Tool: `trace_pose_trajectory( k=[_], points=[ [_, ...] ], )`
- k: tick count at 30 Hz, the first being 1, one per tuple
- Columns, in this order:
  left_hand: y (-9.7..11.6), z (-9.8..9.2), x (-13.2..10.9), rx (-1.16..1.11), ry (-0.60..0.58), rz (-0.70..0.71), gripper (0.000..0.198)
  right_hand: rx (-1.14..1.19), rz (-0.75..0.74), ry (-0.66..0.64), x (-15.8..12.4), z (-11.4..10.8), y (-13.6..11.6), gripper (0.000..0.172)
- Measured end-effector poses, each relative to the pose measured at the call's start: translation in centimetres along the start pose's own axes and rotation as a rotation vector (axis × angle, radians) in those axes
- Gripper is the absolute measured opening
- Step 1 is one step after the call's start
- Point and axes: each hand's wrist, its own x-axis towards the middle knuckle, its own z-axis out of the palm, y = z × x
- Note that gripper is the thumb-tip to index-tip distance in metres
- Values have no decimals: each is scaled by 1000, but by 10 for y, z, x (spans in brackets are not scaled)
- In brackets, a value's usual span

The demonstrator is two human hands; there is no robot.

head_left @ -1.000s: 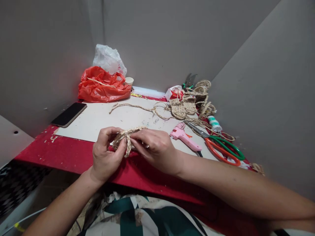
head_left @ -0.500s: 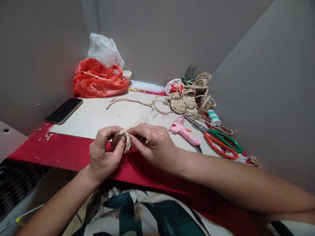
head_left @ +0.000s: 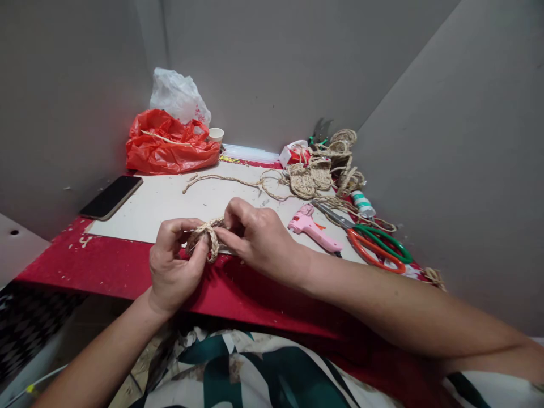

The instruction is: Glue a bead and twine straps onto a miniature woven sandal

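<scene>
Between my hands, above the table's front edge, is a small piece of braided straw cord (head_left: 212, 243), looped over on itself with a darker brown part at its left. My left hand (head_left: 176, 260) pinches the loop between thumb and fingers. From the other side my right hand (head_left: 263, 238) is closed on the upper part of the cord, with thumb and index finger pressed together at the loop. The fingers hide part of the piece. Beyond my hands, a long thin braided cord (head_left: 225, 178) lies across the white board (head_left: 161, 207).
Right of my hands lie a pink glue gun (head_left: 314, 228) and large scissors (head_left: 374, 243) with green and orange handles. Behind them are woven straw pieces (head_left: 304, 180) and a striped roll (head_left: 362, 204). A phone (head_left: 111, 197) and a red plastic bag (head_left: 170, 150) are at left.
My right hand's fingers have lifted and curled more over the upper cord. Both hands have shifted slightly left with the piece, and the camera view has moved a little.
</scene>
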Motion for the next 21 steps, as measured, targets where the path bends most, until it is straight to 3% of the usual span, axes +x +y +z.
trace_pose_trajectory(
  k=[8, 16, 21],
  points=[
    [2, 1, 4, -55, 34, -49, 24, -62, 26, -10, 9, -3, -1, 21],
    [5, -3, 21, -146, 84, -243, 26, -76, -71, -112, 11, -16, 6, 16],
    [4, -5, 25, -295, 73, -344, 31, -138, -206, 97, 8, -20, 9, 8]
  ],
)
